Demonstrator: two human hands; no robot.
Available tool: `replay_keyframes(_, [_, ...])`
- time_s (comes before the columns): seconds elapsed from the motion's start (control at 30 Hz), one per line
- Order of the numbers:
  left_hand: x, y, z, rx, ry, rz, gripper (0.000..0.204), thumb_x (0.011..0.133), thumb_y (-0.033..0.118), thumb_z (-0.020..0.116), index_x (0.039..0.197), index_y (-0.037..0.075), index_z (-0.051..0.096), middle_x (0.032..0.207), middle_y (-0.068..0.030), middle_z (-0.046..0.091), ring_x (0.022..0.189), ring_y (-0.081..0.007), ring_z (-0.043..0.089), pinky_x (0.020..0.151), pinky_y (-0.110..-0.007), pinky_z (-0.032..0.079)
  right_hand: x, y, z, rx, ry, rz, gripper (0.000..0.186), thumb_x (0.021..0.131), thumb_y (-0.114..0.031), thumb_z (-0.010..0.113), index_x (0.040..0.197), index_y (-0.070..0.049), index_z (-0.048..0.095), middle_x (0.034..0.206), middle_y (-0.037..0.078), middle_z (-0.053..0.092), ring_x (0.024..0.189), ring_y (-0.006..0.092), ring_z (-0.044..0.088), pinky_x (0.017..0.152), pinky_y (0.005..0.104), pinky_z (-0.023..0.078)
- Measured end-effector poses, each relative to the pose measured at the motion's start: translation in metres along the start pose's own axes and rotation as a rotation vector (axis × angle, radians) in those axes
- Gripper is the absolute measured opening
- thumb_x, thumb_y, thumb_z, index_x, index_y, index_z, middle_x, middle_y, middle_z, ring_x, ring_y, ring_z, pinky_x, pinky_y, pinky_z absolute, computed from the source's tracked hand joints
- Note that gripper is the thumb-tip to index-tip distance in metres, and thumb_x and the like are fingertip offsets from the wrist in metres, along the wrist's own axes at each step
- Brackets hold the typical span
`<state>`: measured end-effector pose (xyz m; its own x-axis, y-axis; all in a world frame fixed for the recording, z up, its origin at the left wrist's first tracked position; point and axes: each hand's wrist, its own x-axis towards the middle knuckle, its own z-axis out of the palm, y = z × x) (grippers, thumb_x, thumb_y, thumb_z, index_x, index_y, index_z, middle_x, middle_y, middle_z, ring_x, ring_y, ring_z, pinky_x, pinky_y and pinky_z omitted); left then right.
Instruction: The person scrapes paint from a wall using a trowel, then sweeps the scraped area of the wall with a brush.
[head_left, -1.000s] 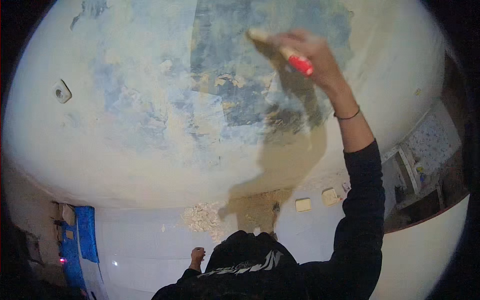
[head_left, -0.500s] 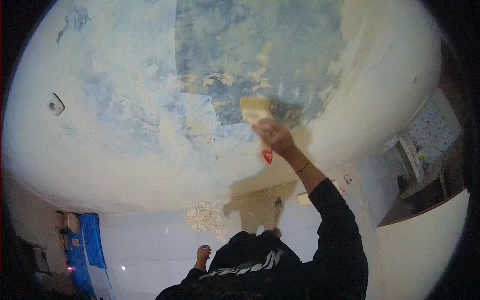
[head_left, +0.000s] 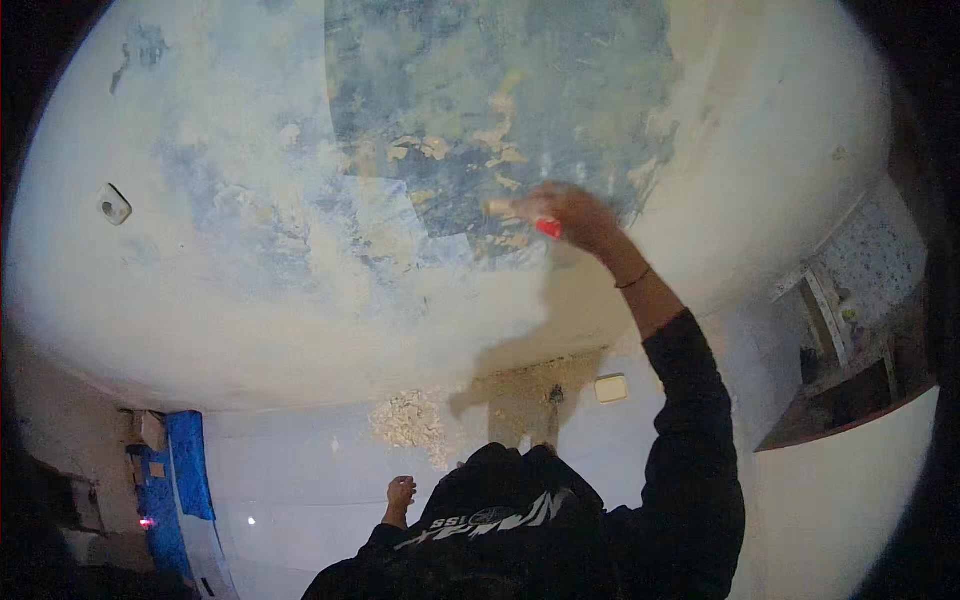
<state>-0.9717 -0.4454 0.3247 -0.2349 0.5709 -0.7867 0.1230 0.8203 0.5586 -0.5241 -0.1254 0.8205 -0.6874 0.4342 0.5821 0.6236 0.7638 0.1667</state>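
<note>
My right hand [head_left: 577,215] is raised against the wall, closed around a paintbrush [head_left: 548,228]. The brush's red handle end shows below my fingers, and its pale head, seen edge-on and blurred, points left at the wall. Blue-grey patches with ragged cream flakes cover the wall [head_left: 420,330] around it. Low beside my body, my left hand [head_left: 402,491] hangs with its fingers curled in, and I can make out nothing in it.
Pale flakes [head_left: 408,418] lie heaped on the floor by the wall's foot. A cream rectangular thing [head_left: 611,388] is to their right. A white socket [head_left: 114,204] sits on the wall at left. Blue material [head_left: 189,465] stands at lower left, a window-like frame [head_left: 822,315] at right.
My right hand has moved slightly up and right, and the brush has turned from showing its broad bristles to edge-on. My left hand stays low, with little change.
</note>
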Motion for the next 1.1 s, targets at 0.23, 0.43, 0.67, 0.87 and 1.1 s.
replay_keyframes(0.23, [-0.019,-0.007,0.025,0.295,-0.098,0.267,0.033,0.082,0.027,0.058,0.107,0.005,0.061,0.085,-0.0079,0.068,0.069,-0.0171,0.063,0.052,-0.033,0.05,0.025,0.005,-0.113,-0.434,0.742,0.118,0.036,0.073,-0.006,0.065,0.108,-0.015,0.067,0.095,0.006,0.066,0.087,0.0214,0.064,0.073,0.0333,0.055])
replay_keyframes(0.43, [-0.028,0.033,0.062,0.26,-0.127,0.273,0.035,0.081,0.029,0.058,0.106,0.003,0.061,0.083,-0.0082,0.069,0.067,-0.0162,0.064,0.049,-0.031,0.049,-0.061,0.005,0.029,-0.347,0.588,0.218,0.044,0.074,-0.003,0.068,0.117,-0.01,0.059,0.1,0.007,0.067,0.089,0.0225,0.065,0.073,0.0314,0.055])
replay_keyframes(0.67, [-0.011,0.018,0.052,0.284,-0.09,0.506,0.038,0.083,0.031,0.059,0.108,0.003,0.06,0.086,-0.0089,0.069,0.073,-0.0173,0.067,0.053,-0.031,0.053,-0.111,-0.102,0.119,0.666,0.188,0.464,0.033,0.08,-0.004,0.064,0.113,-0.007,0.063,0.106,0.012,0.061,0.095,0.0266,0.06,0.078,0.0333,0.052])
replay_keyframes(0.87, [-0.018,0.025,0.058,0.168,-0.058,0.135,0.034,0.084,0.029,0.058,0.107,0.005,0.061,0.085,-0.0077,0.069,0.071,-0.016,0.066,0.052,-0.032,0.053,-0.105,-0.092,0.17,0.791,0.334,0.405,0.03,0.081,-0.002,0.063,0.111,-0.007,0.062,0.105,0.011,0.061,0.094,0.0253,0.06,0.079,0.0324,0.05])
replay_keyframes(1.1, [-0.075,0.061,0.054,0.219,0.046,0.066,0.031,0.084,0.029,0.059,0.104,0.005,0.062,0.081,-0.0071,0.068,0.066,-0.0147,0.063,0.05,-0.029,0.05,-0.155,-0.023,0.116,0.958,0.386,0.459,0.029,0.076,0.002,0.065,0.104,-0.002,0.064,0.108,0.013,0.062,0.1,0.0293,0.059,0.087,0.0345,0.047])
